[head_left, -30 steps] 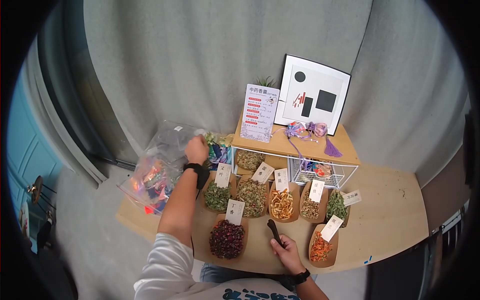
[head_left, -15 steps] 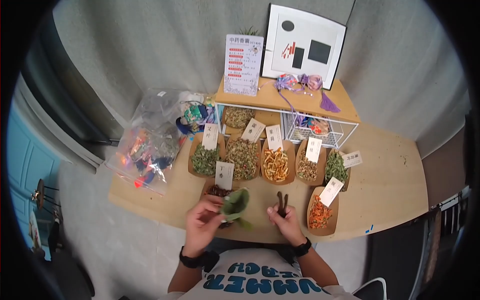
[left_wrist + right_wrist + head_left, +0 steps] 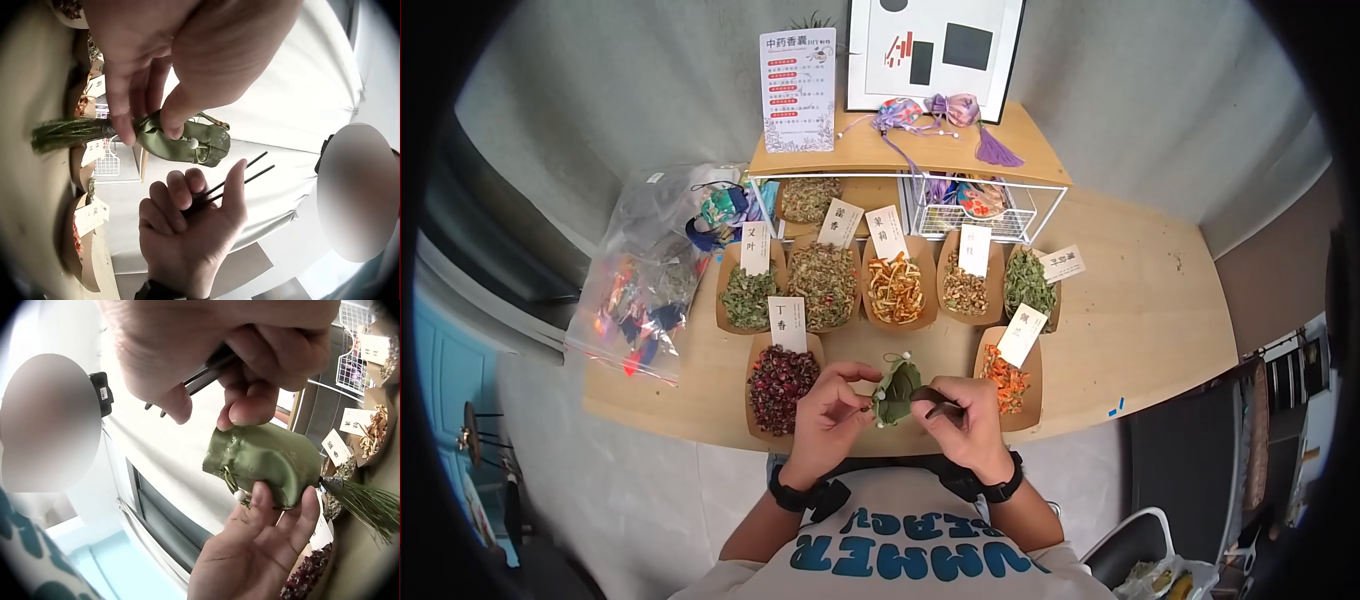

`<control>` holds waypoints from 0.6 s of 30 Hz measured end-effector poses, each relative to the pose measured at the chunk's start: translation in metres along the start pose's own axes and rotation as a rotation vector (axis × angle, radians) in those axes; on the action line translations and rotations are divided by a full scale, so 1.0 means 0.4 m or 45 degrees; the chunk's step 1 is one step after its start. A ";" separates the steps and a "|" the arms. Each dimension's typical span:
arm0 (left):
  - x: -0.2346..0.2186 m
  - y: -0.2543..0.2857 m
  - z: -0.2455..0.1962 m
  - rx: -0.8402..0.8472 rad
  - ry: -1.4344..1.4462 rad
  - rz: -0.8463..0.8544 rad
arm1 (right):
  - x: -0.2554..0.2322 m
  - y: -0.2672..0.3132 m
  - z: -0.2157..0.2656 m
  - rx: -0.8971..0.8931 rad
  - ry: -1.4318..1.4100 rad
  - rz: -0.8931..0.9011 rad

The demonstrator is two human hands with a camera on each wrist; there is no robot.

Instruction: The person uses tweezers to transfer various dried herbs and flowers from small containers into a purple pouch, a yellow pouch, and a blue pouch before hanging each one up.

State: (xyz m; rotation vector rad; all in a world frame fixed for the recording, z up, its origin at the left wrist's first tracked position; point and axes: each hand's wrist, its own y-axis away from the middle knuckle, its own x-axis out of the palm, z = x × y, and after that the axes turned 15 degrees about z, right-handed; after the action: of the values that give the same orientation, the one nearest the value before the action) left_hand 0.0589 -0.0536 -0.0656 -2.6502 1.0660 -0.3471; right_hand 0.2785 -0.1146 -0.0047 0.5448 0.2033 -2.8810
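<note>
A green drawstring pouch (image 3: 894, 392) with white beads and a green tassel (image 3: 369, 503) is pinched between the thumb and fingers of my left hand (image 3: 828, 418). Its mouth gapes upward in the head view. My right hand (image 3: 968, 418) grips dark tongs (image 3: 247, 169) inside curled fingers, their two thin tips sticking out past the thumb. In the right wrist view its fingertips are right at the pouch's upper edge. Just beyond my left hand is a paper tray of dark red dried buds (image 3: 782, 378); orange dried petals (image 3: 1006, 378) lie in a tray beyond my right.
Several paper trays of dried herbs with name cards stand in a row behind, including orange-yellow strips (image 3: 896, 288). A wooden shelf (image 3: 1020, 150) with a wire basket (image 3: 980, 225) is at the back. On the left lie a clear plastic bag (image 3: 625, 300) and coloured pouches (image 3: 725, 205).
My left hand came back from the pouches at the back left with the green one, now held in front of my body. My right hand, still gripping the tongs, has moved beside it.
</note>
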 end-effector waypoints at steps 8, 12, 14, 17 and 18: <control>-0.003 0.010 0.002 -0.024 0.021 -0.038 | 0.035 -0.026 -0.029 0.096 -0.146 -0.022; 0.003 0.015 0.004 -0.089 -0.047 0.001 | 0.025 -0.045 -0.019 0.140 -0.199 -0.223; 0.000 0.018 0.008 -0.134 -0.068 0.021 | -0.002 -0.037 -0.047 0.134 -0.187 -0.215; -0.025 0.030 0.007 -0.123 -0.026 -0.040 | -0.030 -0.032 -0.029 0.147 -0.218 -0.238; -0.034 0.033 0.001 -0.116 -0.032 -0.093 | -0.043 -0.023 -0.038 0.163 -0.244 -0.235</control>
State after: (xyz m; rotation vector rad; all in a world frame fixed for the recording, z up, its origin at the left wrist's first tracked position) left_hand 0.0410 -0.0530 -0.0718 -2.7715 1.0021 -0.2855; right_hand 0.2973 -0.1003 -0.0117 0.2800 0.0410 -3.1183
